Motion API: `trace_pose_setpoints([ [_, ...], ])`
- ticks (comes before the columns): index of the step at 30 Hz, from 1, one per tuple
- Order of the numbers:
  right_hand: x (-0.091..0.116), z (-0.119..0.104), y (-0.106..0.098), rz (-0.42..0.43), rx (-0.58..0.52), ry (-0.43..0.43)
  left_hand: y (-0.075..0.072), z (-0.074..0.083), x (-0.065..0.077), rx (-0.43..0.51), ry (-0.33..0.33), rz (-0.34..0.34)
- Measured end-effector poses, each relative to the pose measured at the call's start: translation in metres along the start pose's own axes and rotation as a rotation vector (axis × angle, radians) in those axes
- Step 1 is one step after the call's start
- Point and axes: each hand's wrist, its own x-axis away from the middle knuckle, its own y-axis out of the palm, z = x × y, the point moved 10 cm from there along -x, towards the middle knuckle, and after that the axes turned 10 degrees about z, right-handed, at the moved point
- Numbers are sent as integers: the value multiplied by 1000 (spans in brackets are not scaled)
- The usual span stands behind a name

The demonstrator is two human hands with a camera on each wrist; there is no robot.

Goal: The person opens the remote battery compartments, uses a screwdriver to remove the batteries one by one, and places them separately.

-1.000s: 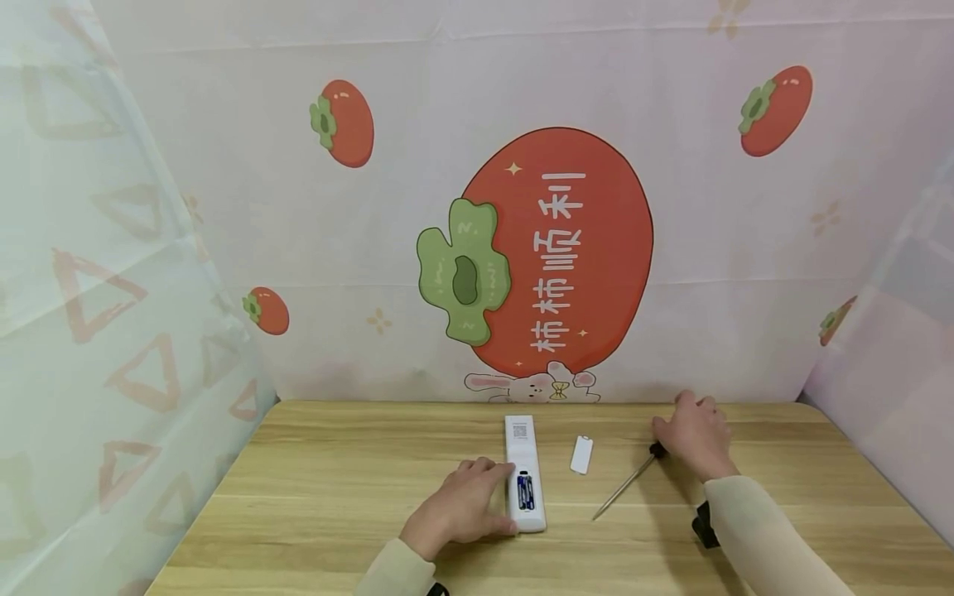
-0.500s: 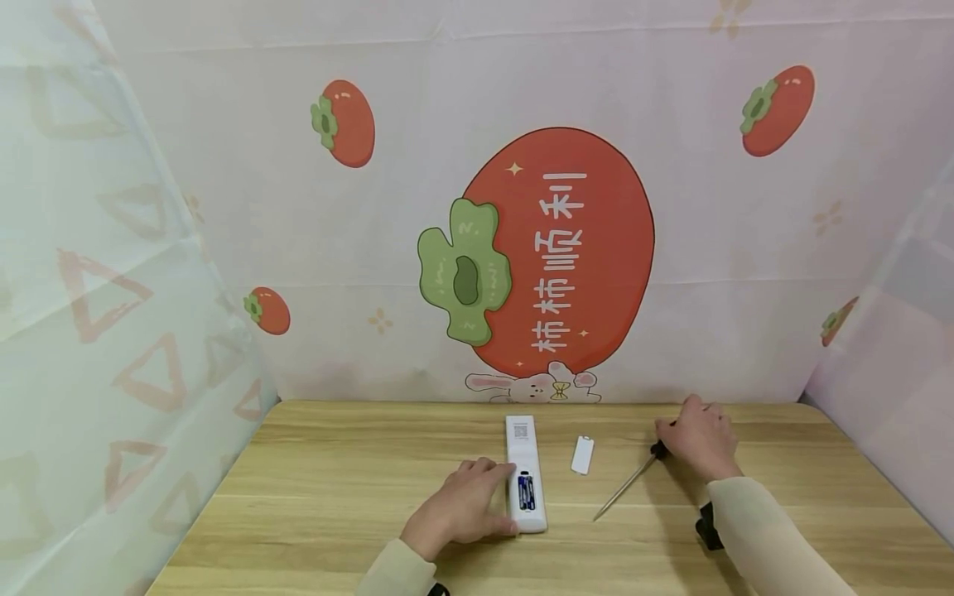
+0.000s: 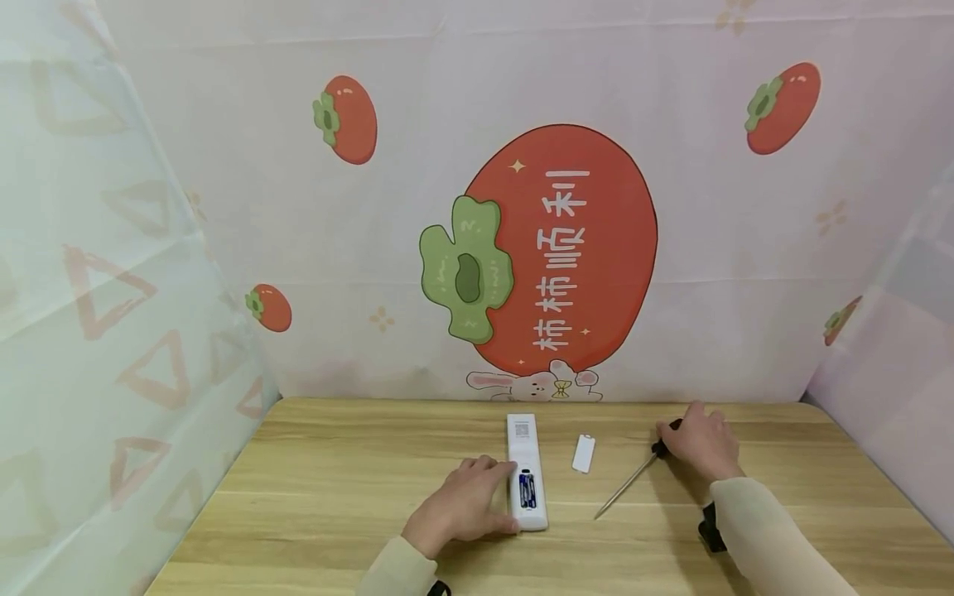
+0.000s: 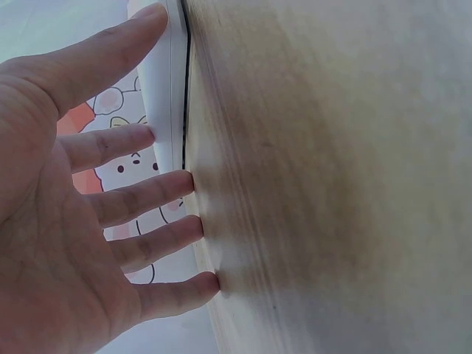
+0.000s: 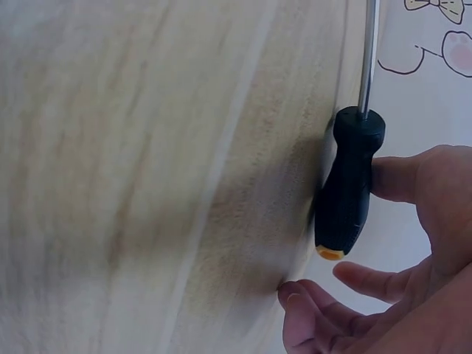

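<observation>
In the head view a white remote control (image 3: 526,451) lies back up, two blue batteries (image 3: 527,490) showing in its uncovered compartment. My left hand (image 3: 462,505) rests at its left side; in the left wrist view the thumb and index fingertips meet the white edge, and the other fingertips are on the table. To the right lies a screwdriver (image 3: 633,480) with a black handle (image 5: 346,184), its shaft angled toward the near left. My right hand (image 3: 701,443) is beside that handle, thumb at its side, fingers loosely bent and not wrapped around it.
A small white battery cover (image 3: 584,454) lies between the remote and the screwdriver. The wood-grain table (image 3: 335,480) is bounded at the back by a printed cloth (image 3: 373,223), with cloth walls on both sides.
My right hand has shifted slightly right and nearer, so more of the black handle shows. My left hand and the remote stay in place.
</observation>
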Motion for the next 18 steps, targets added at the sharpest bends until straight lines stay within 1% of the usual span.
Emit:
trace_pose_setpoints([
  [8, -1, 4, 5, -41, -5, 25, 0, 1, 0, -7, 9, 3],
  [15, -2, 3, 9, -76, -27, 8, -1, 2, -1, -15, 20, 11],
  [18, -2, 1, 9, -76, -38, -4, 0, 1, 0, -13, 14, 6],
])
